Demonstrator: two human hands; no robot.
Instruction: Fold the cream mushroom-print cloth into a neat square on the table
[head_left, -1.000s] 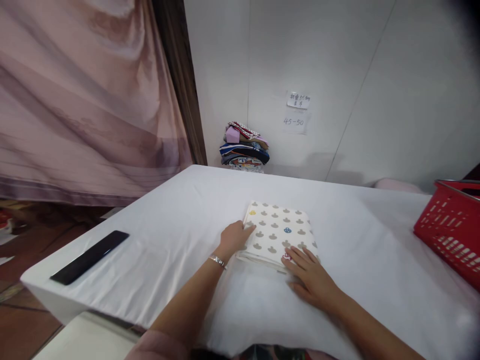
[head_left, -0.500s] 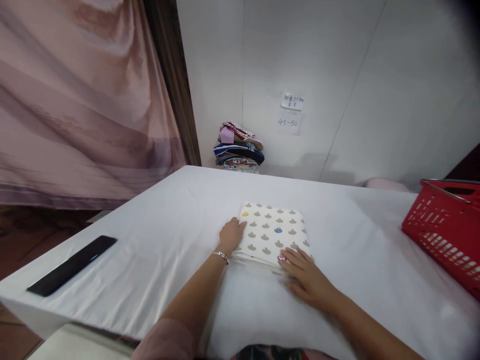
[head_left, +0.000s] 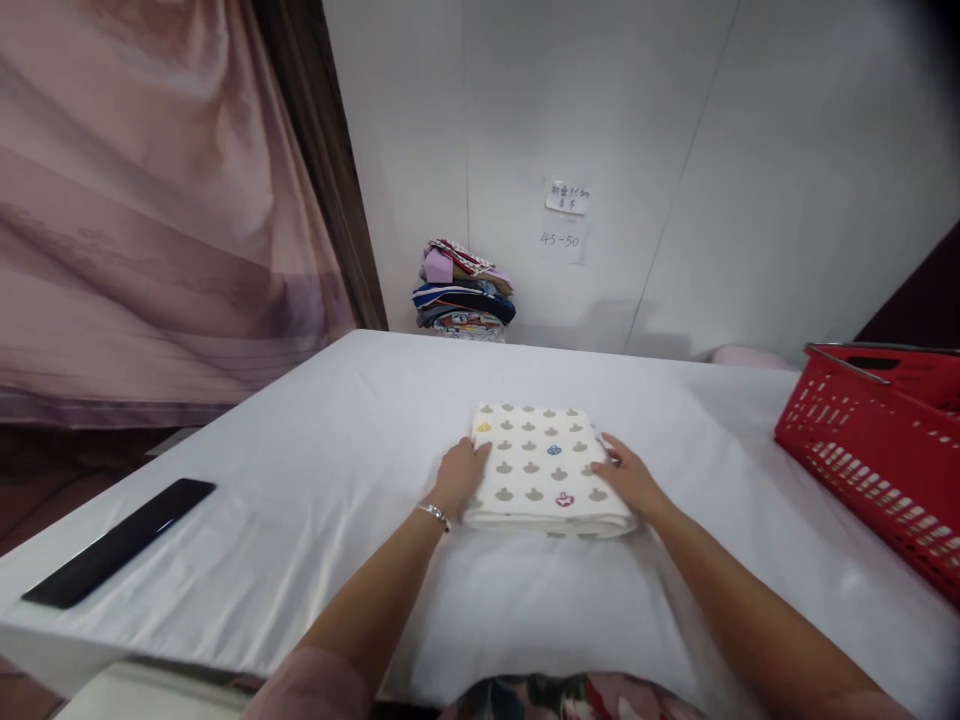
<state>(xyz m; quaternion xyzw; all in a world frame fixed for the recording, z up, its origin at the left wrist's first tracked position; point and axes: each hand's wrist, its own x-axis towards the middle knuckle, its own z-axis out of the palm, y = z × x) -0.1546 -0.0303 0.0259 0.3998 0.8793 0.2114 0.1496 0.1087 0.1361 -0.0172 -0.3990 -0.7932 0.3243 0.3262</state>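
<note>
A folded white cloth printed with grey mushroom-like shapes, plus a yellow, a blue and a pink one, lies flat in several layers on the white-covered table. Gripping its left edge is my left hand, thumb on top and the other fingers partly hidden at the side. On the opposite edge my right hand also grips the cloth, its thumb pressing the top and its fingertips along the far side.
A long black flat object lies at the table's left. The red plastic basket stands at the right edge. Behind the table is a stack of folded fabrics by the wall, and a pink curtain hangs on the left.
My right hand has moved from lying spread on the cloth's near right corner to gripping its right edge. My left hand stays at the left edge. The view has shifted slightly right.
</note>
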